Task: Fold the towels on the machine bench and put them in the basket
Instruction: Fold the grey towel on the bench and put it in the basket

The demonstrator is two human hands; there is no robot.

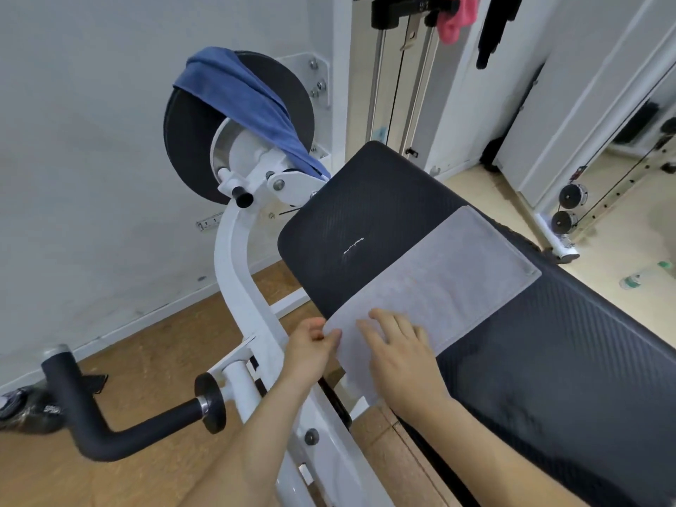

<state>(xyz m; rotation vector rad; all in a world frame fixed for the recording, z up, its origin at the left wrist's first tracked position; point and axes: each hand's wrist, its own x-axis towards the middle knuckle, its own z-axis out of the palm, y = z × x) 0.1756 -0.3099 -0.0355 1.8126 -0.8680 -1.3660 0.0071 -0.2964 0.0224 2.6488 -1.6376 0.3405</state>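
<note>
Your left hand [311, 345] pinches grey towel [439, 283] corner at bench [570, 360] near edge; right hand [398, 354] flat, released. Risk: overhang slips floorward.

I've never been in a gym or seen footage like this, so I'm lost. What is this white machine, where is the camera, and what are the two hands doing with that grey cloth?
There is one picture, taken from a camera worn on the person's head, looking down at their own hands. The white frame is an exercise machine; the black padded bench is the part you sit or lie on. A grey towel lies flat across it. The left hand pinches the towel's near corner, while the right hand rests flat on the towel. A blue towel hangs over the black round disc, and something pink hangs at the top. No basket is visible.
</note>
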